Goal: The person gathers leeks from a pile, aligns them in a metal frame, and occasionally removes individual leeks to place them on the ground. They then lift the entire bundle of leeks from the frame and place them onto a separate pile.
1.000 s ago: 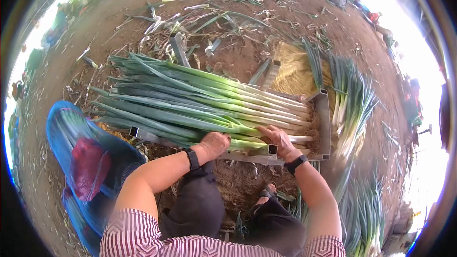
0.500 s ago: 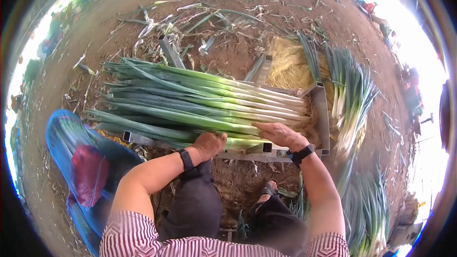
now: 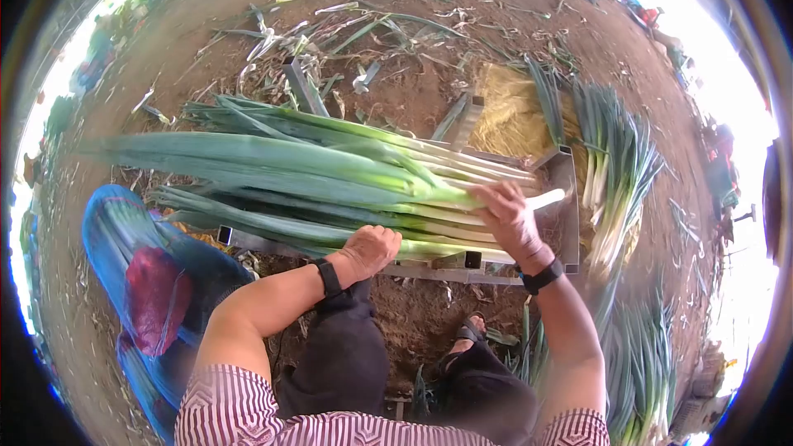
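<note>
My right hand (image 3: 506,219) is closed around the white stalk of a large leek (image 3: 330,167), whose white root end sticks out past my fingers. This leek's broad green leaves stretch left across the other leeks and are blurred at the tips. Below it lies a row of leeks (image 3: 248,208), leaves to the left and white stalks to the right, in a metal frame (image 3: 567,227). My left hand (image 3: 372,250) rests at the near edge of the row with its fingers curled in. What those fingers grip, if anything, is hidden.
More leeks (image 3: 615,173) lie at the right, partly on a yellow woven sack (image 3: 505,107). Another heap (image 3: 640,363) is at the lower right. A blue net bag (image 3: 103,223) with a red bundle (image 3: 155,301) stands at the left. Leaf scraps litter the soil beyond the frame.
My right hand has closed on a large leek and moved up and to the right with it, above the row. My left hand has shifted slightly to the right along the near edge.
</note>
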The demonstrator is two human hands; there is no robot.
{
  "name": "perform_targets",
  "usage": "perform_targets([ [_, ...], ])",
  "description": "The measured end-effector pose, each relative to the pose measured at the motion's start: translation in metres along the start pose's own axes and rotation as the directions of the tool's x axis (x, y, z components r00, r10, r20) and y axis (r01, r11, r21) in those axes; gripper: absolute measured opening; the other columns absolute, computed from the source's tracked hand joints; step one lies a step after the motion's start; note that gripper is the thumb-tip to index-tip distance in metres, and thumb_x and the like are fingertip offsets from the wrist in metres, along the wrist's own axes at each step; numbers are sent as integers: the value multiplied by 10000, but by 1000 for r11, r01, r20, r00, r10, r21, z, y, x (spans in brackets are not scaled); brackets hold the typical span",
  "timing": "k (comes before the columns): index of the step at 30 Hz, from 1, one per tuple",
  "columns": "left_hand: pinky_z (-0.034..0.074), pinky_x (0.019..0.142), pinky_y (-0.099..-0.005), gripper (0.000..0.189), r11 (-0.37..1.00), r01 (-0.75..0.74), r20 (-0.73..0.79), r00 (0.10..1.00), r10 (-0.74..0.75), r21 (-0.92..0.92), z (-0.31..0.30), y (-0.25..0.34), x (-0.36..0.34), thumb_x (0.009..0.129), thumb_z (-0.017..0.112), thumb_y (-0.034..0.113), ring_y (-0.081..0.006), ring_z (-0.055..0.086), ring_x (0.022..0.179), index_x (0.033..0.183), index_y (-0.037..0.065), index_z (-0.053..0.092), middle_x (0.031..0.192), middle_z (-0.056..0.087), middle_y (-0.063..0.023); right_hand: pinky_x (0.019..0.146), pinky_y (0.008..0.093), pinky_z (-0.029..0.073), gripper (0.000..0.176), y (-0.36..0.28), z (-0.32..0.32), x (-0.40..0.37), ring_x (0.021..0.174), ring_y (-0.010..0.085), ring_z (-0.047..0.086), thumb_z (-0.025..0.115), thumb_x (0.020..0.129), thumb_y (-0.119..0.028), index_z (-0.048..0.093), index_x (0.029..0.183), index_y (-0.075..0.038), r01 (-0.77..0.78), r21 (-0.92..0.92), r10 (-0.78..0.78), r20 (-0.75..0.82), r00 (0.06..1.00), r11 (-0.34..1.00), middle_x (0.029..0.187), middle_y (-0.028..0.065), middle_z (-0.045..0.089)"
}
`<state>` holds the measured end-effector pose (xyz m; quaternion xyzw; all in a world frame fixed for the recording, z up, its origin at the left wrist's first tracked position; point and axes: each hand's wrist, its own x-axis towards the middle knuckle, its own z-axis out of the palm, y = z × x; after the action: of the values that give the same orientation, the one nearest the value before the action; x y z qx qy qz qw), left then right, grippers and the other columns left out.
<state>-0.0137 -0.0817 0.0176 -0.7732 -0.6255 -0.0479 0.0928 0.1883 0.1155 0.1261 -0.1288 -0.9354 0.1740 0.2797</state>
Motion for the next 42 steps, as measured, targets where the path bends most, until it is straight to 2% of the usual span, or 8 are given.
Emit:
perform_targets([
  [10, 529, 540, -329, 78, 997, 23, 142, 990, -12, -72, -1, 1, -2, 801, 541, 101, -238, 660, 659, 861, 51, 538, 726, 625, -108, 777, 422, 479, 307, 27, 65, -29, 960, 295, 605, 628, 850, -246, 587, 1132, -135, -185, -13, 163, 540, 826, 983, 950, 133, 648],
  [13, 533, 554, -341, 55, 992, 25, 65, 998, -17, -128, -7, -1, 0, 793, 546, 98, -239, 660, 660, 830, 57, 544, 724, 624, -98, 772, 447, 478, 286, 19, 40, -6, 938, 317, 609, 611, 859, -249, 588, 1113, -119, -214, 12, 175, 530, 830, 977, 916, 143, 656],
  [16, 527, 587, -329, 131, 984, 107, 263, 963, -67, -142, -17, 1, 6, 779, 551, 111, -219, 642, 689, 881, 32, 569, 758, 628, -105, 765, 414, 484, 246, 1, 42, -8, 892, 292, 594, 635, 840, -235, 620, 1077, -171, -190, -121, 221, 347, 911, 974, 869, 89, 620],
  [19, 518, 621, -324, 228, 998, -41, 48, 998, 43, -39, 0, -1, -5, 777, 550, 115, -212, 638, 715, 971, 19, 621, 793, 641, -96, 816, 403, 474, 315, 34, 98, -67, 927, 304, 581, 684, 804, -234, 642, 1115, -208, -200, 8, 187, 324, 928, 980, 906, 93, 614],
  [20, 511, 654, -311, 299, 1000, -13, 150, 989, 16, -21, -5, 1, -2, 768, 552, 120, -209, 636, 738, 1034, 18, 644, 819, 652, -86, 829, 400, 475, 349, 26, 94, -70, 938, 309, 591, 734, 757, -243, 677, 1100, -210, -384, 69, 341, 336, 878, 921, 928, 108, 625],
  [28, 514, 638, -319, 232, 997, -12, 31, 999, 14, -75, -9, -1, -2, 754, 565, 108, -223, 628, 703, 959, 24, 636, 797, 613, -75, 890, 367, 471, 409, 34, 106, -68, 1013, 287, 613, 790, 641, -245, 717, 1036, -166, -704, 164, 571, 472, 671, 691, 1044, 142, 672],
  [38, 499, 533, -289, 75, 993, -95, -72, 993, 90, -71, -21, 2, 5, 732, 559, 123, -179, 593, 759, 801, 117, 531, 826, 514, -49, 851, 344, 494, 350, 37, 123, -59, 929, 270, 652, 753, 735, -323, 721, 1028, -134, -682, 321, 451, 558, 697, 657, 1009, 113, 696],
  [42, 455, 850, -373, 58, 992, -127, -115, 985, 128, 16, -21, 7, 13, 704, 571, 153, -226, 551, 995, 744, 112, 558, 982, 565, -66, 837, 334, 494, 362, 36, 127, -59, 923, 249, 657, 747, 743, -351, 722, 1020, -119, -652, 284, 447, 537, 715, 703, 1007, 118, 696],
])
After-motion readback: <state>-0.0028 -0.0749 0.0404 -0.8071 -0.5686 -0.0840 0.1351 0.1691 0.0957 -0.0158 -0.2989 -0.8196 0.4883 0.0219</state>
